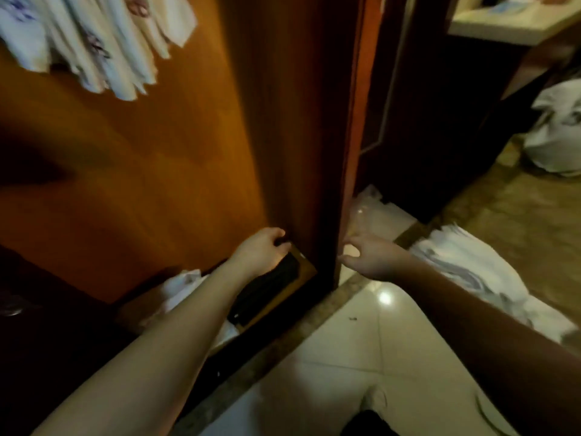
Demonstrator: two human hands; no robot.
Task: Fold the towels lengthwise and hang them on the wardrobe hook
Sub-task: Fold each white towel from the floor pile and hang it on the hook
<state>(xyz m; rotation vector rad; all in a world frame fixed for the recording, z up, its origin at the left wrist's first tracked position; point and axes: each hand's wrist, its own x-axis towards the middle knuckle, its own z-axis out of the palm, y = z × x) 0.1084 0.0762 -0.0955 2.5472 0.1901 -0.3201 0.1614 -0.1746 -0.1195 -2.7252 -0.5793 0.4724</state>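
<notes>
Towels (465,265) in a heap on the floor lie just right of the right grip (367,256), loosely open and empty, nearer than the left grip (262,250), curled and seemingly empty.

hanging towels (91,42) blurred and cut off by top edge, wardrobe hook hidden, left hand (262,251) fingertips obscured

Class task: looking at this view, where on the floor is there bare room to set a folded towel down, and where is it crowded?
Bare: the pale floor tiles between the two forearms, bordered by the dark threshold strip and the white pile of cloth on the right. Crowded: the wardrobe bottom under the left hand, holding a dark item and white cloth; also beyond the right hand.
</notes>
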